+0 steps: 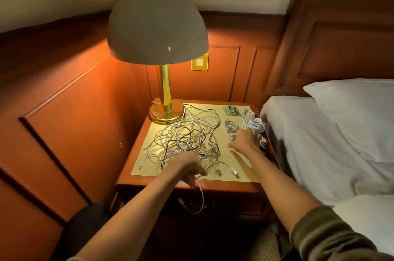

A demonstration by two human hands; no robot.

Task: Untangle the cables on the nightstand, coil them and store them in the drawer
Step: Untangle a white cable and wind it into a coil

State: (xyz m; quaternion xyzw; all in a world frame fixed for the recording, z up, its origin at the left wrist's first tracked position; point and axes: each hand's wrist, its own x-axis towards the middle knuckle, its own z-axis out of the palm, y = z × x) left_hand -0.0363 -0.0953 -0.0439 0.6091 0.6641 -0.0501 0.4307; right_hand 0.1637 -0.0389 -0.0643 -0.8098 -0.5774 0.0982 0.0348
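Nearest to you, the olive-green knitted sleeve on your right arm stops short of the bare forearm. Your left hand sits at the front edge of the reddish wooden bedside desk, fingers curled round a thin white cable. That cable hangs in a loop over the edge, in front of the dark drawer front. The shadow there hides whether the drawer is open.

A pale yellow mat covers the desk top. Two white USB plugs lie on it just right of your left hand. Beyond that hand spreads the loose tangle of white and dark cables, filling the middle and left of the mat.

Your right hand reaches to the mat's right side, back upward and thumb out. Its fingers lie over small white coils, but you cannot tell whether they grip one. Just behind it rest a thick white coiled bundle and, farther back, a coiled green cable.

At the back left corner stands a brass lamp base under a grey domed shade, lit. A brass switch plate sits on the wood-panelled wall behind. To your right lies the bed with a white sheet, a white pillow and a wooden headboard.
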